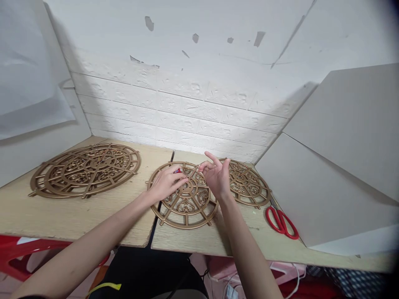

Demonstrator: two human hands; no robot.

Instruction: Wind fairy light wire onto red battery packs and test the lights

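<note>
A round, gold-brown openwork disc (186, 206) lies on the table in front of me. My left hand (168, 181) is over its upper left part, fingers closed on a thin wire, with a small red and blue item at the fingertips. My right hand (217, 172) is raised over the disc's upper right edge. Its thumb and some fingers are spread, while the index fingertip region holds the thin wire (196, 167) that runs between both hands. Exactly which fingers pinch the wire is too small to tell.
Stacked similar discs (85, 170) lie at the left, and another disc (249, 185) at the right. Red-handled scissors (282, 222) rest beside it. White panels (330, 182) stand on both sides, before a white brick-pattern wall (187, 108). A gap splits the wooden tabletop (124, 220).
</note>
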